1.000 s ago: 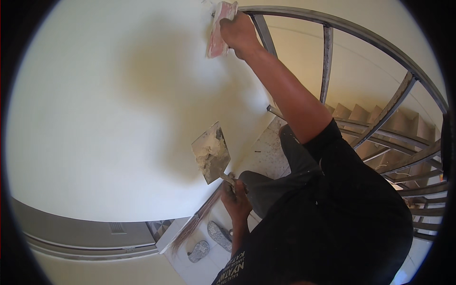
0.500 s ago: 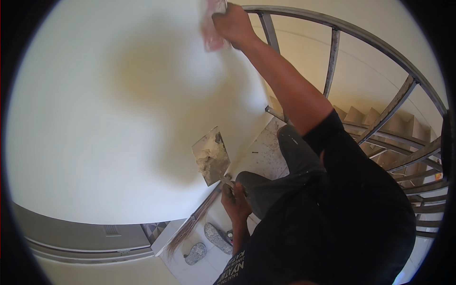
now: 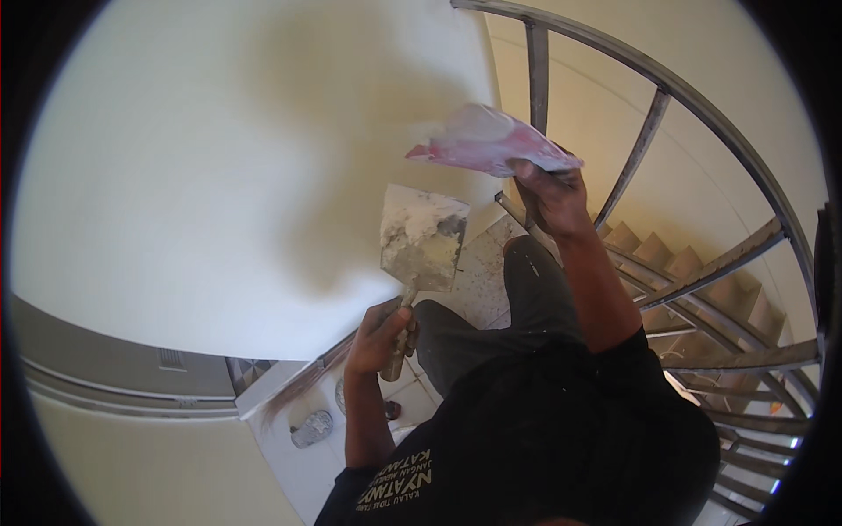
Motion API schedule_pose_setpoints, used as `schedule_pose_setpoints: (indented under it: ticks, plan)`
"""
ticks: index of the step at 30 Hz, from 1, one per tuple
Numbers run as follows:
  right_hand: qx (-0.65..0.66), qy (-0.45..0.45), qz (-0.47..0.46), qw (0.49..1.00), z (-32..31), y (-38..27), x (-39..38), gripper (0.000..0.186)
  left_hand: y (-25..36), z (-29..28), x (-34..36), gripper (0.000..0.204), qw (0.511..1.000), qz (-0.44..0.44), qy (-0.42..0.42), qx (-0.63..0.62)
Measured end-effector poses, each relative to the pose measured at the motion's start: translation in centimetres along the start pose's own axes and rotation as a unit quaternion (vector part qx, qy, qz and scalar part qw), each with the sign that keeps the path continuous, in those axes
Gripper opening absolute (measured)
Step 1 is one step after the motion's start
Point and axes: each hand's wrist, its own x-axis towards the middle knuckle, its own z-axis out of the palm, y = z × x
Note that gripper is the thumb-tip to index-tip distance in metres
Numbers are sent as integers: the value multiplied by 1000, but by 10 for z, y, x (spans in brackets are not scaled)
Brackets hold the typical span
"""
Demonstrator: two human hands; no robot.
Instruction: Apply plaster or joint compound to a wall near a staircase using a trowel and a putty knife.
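My left hand [image 3: 373, 340] is wrapped around the handle of a broad square-bladed putty trowel [image 3: 430, 263]. Pale putty [image 3: 423, 213] is heaped over the far half of the blade, with thinner smears nearer the handle. Above and to the right, my right hand [image 3: 556, 198] pinches the edge of a thin pink plastic putty spreader [image 3: 500, 145], which has whitish putty on its face. The spreader is a short way from the trowel blade, not touching it. Both tools are in front of a smooth white wall [image 3: 193, 202].
On the right, a curved metal railing [image 3: 662, 88] sweeps around a descending staircase [image 3: 680, 259]. A grey patterned slipper [image 3: 311, 430] and a straw broom [image 3: 294, 390] are on the tiled floor at lower left. Dusty floor [image 3: 484, 272] shows beyond my knees.
My right hand has come down from high on the wall and moved right, bringing the spreader nearer the trowel. My left hand has shifted left and slightly upward, and the trowel blade has turned.
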Motion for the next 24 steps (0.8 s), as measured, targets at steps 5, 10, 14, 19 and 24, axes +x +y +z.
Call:
schedule_pose_setpoints:
  ticks: [5, 10, 14, 19, 24]
  plan:
    - [-68, -139, -110, 982, -3, -17, -4, 22, 15, 11, 5, 32, 998, -27, -48, 0]
    - [-183, -234, -139, 945, -11, -23, -8, 22, 20, 22, 3, 30, 998, -24, -60, 12]
    - [-403, -239, -170, 867, -16, -29, -6, 28, 13, 24, 2, 28, 999, -24, -27, 37]
    - [-526, -215, -184, 802, -29, -26, -4, 42, -6, 17, 0, 28, 999, 0, -33, 39]
    - [-694, -204, -186, 665, -34, -26, -11, 28, -29, 8, -6, 30, 996, 73, -15, 50]
